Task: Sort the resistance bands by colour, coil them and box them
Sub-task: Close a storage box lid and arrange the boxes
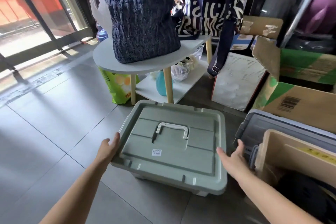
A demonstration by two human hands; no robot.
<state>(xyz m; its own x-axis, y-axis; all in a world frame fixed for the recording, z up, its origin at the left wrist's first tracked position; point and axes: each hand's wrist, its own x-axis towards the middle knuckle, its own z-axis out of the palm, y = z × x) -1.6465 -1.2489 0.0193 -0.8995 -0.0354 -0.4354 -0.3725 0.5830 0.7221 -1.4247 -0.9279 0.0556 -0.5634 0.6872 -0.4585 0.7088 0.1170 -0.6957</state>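
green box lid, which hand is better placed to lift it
Probably left: left hand touches the lid at its left rim; right hand hovers open beside the right rim, contact unclear.

The storage box lid is sage-green plastic, smooth with a dull sheen, and its handle is glossier white plastic. The floor tiles look matt grey (faintly shiny where sunlight falls). The bag is rough, ribbed blue cloth; the carton is plain brown cardboard.

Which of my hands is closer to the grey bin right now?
Right. The right hand hovers beside the rim of the grey bin, between it and the green box; the left hand touches that box's opposite, left edge.
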